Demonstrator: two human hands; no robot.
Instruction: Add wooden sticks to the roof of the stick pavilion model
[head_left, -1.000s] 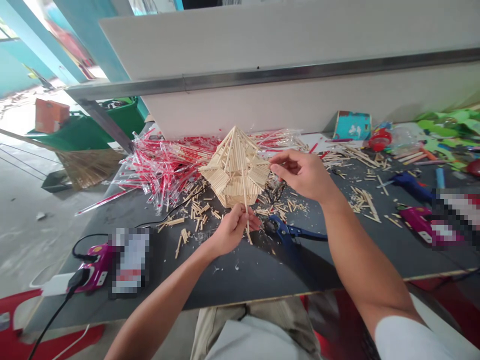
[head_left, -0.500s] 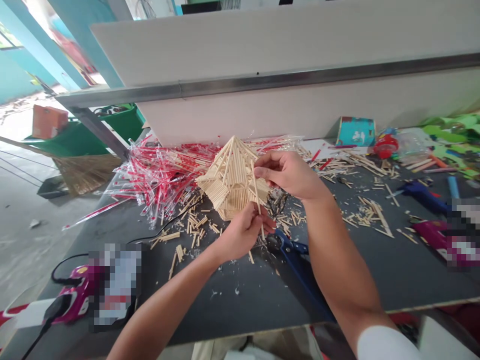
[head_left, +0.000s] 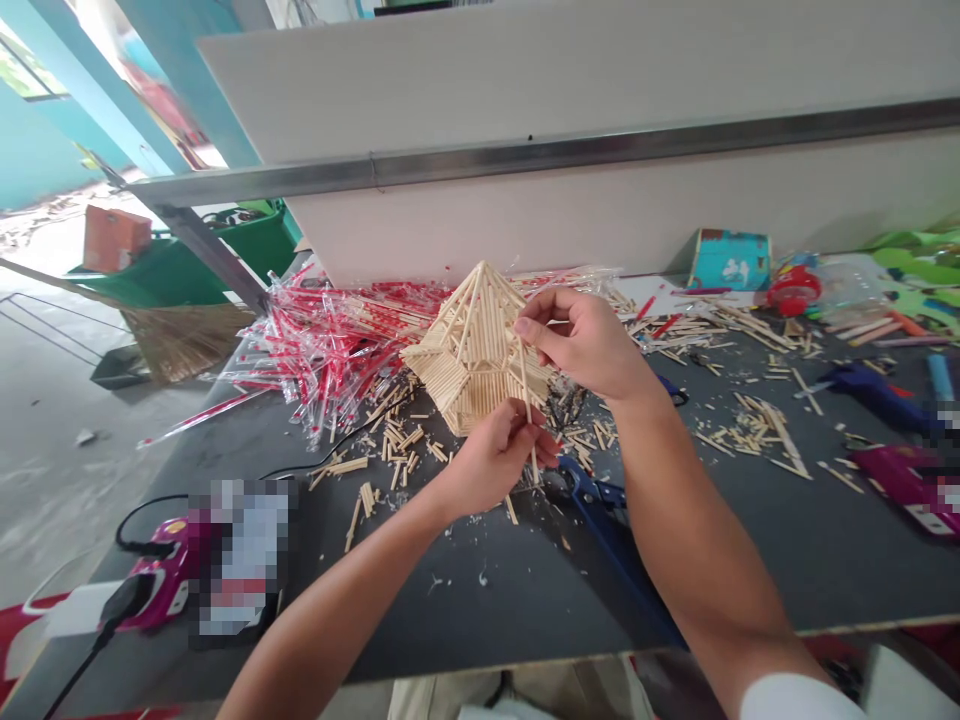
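Observation:
A thin wooden stick (head_left: pixel 526 375) slants down between my two hands, in front of a pointed, roofed model (head_left: pixel 480 330) built of pale sticks. My right hand (head_left: pixel 574 340) pinches the stick's upper end between thumb and fingertips, beside the model's roof. Lower down, my left hand (head_left: pixel 499 450) has its fingers closed round the same stick, whose bottom tip pokes out below. Part of the model's right side and base is hidden behind my hands. A blue-handled tool (head_left: pixel 611 530) lies just right of my left hand, partly covered by my right forearm.
Red-and-clear plastic wrappers (head_left: pixel 330 335) are heaped behind left. Short cut stick pieces (head_left: pixel 405 445) litter the dark table (head_left: pixel 420 620). A magenta power strip (head_left: pixel 161 580) with cables and a blurred-out device (head_left: pixel 244 560) lie front left. Another blue tool (head_left: pixel 874 390) is at right.
The view has shifted slightly, so everything appears a little further right. Both hands keep hold of the stick in nearly the same pose.

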